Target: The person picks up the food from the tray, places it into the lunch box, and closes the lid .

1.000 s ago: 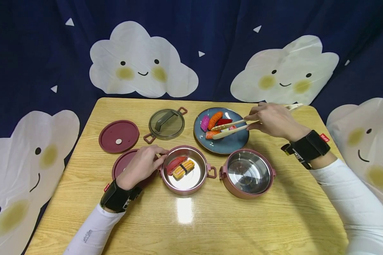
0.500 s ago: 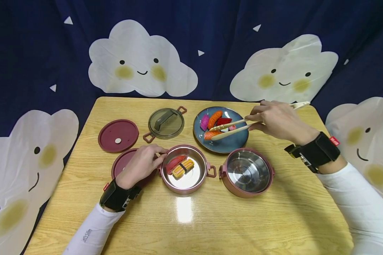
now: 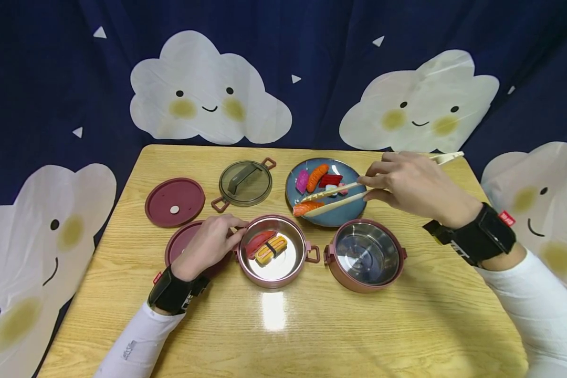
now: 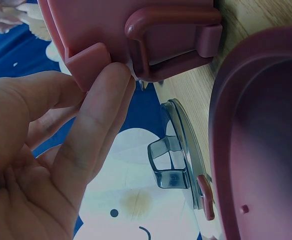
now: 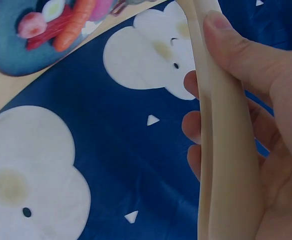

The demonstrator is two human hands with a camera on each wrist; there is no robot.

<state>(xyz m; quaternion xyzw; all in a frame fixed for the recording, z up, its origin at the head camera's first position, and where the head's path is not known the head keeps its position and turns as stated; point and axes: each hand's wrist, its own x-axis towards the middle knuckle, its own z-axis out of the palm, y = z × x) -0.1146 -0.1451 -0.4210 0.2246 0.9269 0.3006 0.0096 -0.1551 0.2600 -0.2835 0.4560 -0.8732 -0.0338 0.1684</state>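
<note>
My right hand (image 3: 408, 184) grips pale tongs (image 3: 335, 203), seen up close in the right wrist view. Between the tong tips is an orange-and-white toy salmon sushi (image 3: 303, 209), over the near-left rim of a blue plate (image 3: 333, 218). On that plate lie a purple piece (image 3: 302, 181), an orange piece (image 3: 317, 177), a dark red piece (image 3: 331, 180) and smaller ones. My left hand (image 3: 211, 244) pinches the left side of a pink pot (image 3: 290, 270) by its clip (image 4: 89, 65), beside the handle (image 4: 146, 45). In the pot sit a red piece (image 3: 260, 242) and a yellow banded piece (image 3: 271, 250).
A second pink pot (image 3: 366, 286), deeper, stands right of the first. A glass lid (image 3: 260, 189) with handle lies behind, left of the plate. Two maroon lids (image 3: 189, 197) lie at left, the nearer partly hidden by my left hand. A cloud-print curtain (image 3: 316, 115) borders the table.
The tongs have moved left and toward me with the salmon sushi between their tips, from the plate's inside to its rim. My left hand and the pots have stayed put.
</note>
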